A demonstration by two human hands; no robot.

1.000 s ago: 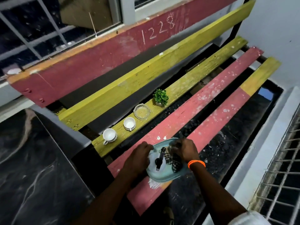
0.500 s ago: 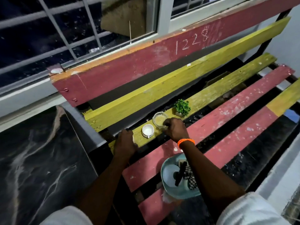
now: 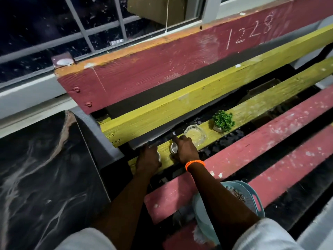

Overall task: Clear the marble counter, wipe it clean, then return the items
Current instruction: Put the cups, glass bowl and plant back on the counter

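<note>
The left hand [image 3: 148,158] is curled over a small white cup [image 3: 158,156] and holds it. The right hand [image 3: 185,149] is wrapped round a second white cup [image 3: 173,147]. An orange band [image 3: 195,164] sits on the right wrist. Both cups stand on a yellow bench plank [image 3: 252,109]. Just past the right hand on that plank is a glass ashtray [image 3: 195,135], then a tiny green plant [image 3: 223,120]. The red back board [image 3: 162,69] has "1228" scratched on it. A light blue tray [image 3: 252,197] sits under the right arm. The dark marble counter [image 3: 45,168] lies to the left of both hands.
</note>
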